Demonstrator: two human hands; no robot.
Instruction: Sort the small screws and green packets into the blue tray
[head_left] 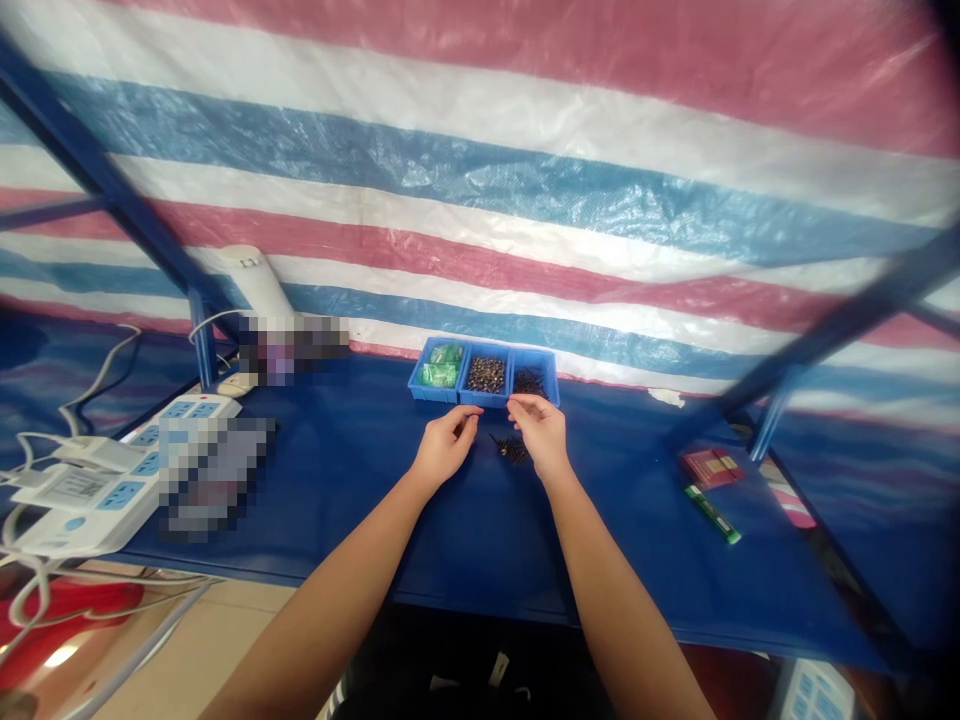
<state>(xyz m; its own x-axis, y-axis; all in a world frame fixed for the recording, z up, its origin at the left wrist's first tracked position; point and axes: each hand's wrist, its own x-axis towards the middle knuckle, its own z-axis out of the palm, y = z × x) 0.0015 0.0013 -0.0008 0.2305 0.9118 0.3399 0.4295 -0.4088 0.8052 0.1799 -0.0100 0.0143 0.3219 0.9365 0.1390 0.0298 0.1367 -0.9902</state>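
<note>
My left hand [444,446] is closed in a pinch just in front of the middle blue bin [486,402]. Thumb and forefinger also meet on my right hand [543,436], at the front of the right blue bin [553,372]. Anything between either set of fingertips is too small to make out. Between my hands lies a small pile of dark screws [513,450], partly covered by the right one. More dark screws [529,382] fill the right bin. Small brassy metal pieces [486,374] fill the middle bin, and green packets [439,373] sit in the left bin [432,395].
A white power strip [112,500] with plugs and cables lies at the left of the blue table [337,540]. Behind it stands a white cylindrical object [259,285]. At right are a red box [711,467] and a green pack [712,514]. Blue frame bars flank the striped sheet [480,220].
</note>
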